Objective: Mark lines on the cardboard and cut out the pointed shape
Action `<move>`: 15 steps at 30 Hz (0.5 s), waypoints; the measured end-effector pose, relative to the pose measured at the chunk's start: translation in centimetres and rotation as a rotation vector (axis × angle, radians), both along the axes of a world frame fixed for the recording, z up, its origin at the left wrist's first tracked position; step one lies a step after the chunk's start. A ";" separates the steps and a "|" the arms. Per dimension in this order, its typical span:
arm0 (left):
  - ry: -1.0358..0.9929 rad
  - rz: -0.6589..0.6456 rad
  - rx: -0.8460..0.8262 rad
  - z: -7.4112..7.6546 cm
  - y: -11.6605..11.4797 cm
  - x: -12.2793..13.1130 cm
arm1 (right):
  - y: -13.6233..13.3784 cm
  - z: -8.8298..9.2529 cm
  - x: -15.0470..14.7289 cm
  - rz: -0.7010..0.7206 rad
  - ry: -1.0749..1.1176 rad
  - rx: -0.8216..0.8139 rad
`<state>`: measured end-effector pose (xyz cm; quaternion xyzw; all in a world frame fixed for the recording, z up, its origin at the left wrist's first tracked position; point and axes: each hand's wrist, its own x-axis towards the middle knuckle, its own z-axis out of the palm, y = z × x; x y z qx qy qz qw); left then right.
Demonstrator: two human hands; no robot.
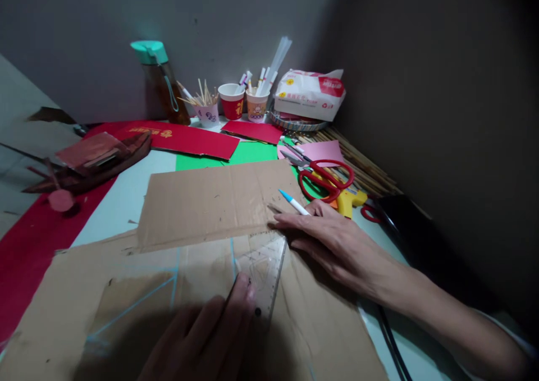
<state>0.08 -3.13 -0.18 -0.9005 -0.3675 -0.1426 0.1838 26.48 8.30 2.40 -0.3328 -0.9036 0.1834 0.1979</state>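
Two brown cardboard sheets lie on the table: a smaller upper sheet (210,201) overlaps a larger lower sheet (138,291) marked with pale blue lines. A clear plastic set square (263,266) lies on the lower sheet. My left hand (206,336) rests at the bottom, fingers stretched out, a fingertip pressing the set square's lower edge. My right hand (328,235) lies across the cardboard's right side with a blue-tipped white pen (293,202) held between its fingers, tip pointing up-left near the upper sheet's right edge.
Red-handled scissors (324,176) and a yellow glue gun (349,200) lie right of the cardboard. Cups of sticks and markers (231,103), a teal-capped bottle (162,81) and a white packet (309,92) stand at the back wall. Red paper (185,137) and a dark model boat (88,159) sit left.
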 end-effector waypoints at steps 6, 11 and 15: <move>-0.090 0.062 -0.063 0.7 -0.3 0.8 | -0.2 -0.7 0.9 0.015 0.053 0.043; -0.100 0.092 -0.089 0.9 -0.9 0.8 | -0.6 -0.4 1.2 0.087 0.025 0.118; -0.114 0.066 -0.098 1.1 -1.0 0.4 | -0.6 -0.2 1.2 0.132 0.012 0.138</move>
